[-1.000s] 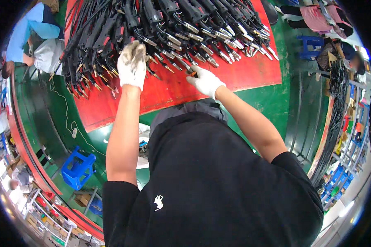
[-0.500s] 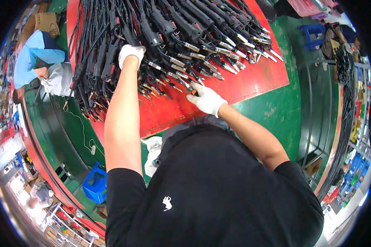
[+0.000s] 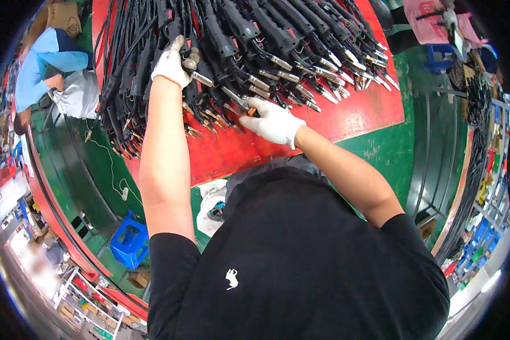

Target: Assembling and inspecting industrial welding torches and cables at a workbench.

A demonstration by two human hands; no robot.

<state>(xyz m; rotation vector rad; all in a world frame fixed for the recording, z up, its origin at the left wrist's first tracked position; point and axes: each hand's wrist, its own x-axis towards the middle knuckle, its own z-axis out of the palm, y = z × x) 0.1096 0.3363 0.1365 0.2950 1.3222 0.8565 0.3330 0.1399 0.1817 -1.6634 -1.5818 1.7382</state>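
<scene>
Black welding torches [image 3: 241, 28] with bent necks and silver nozzles lie in a dense row across the red tabletop [image 3: 357, 122]. Both my hands wear white gloves. My left hand [image 3: 173, 65] is closed on one welding torch [image 3: 201, 79] just behind its silver nozzle, and its fingers partly hide the neck. Beside it, my right hand [image 3: 273, 122] grips a metal hand tool [image 3: 251, 111] with an orange handle; my fingers cover most of it, so its exact kind is unclear. The tool's metal end points toward the nozzle of the held torch.
Several brass-tipped torch necks [image 3: 209, 118] lie near the table's front edge. A blue stool [image 3: 129, 242] stands on the green floor at left. A person in light blue [image 3: 42, 68] sits beyond it with a white sack [image 3: 76, 96]. Black cables [image 3: 477, 124] hang over a bench at right.
My left hand has shifted slightly up and its grip now sits close to a torch nozzle. My right hand has moved left with the tool, nearer to my left hand.
</scene>
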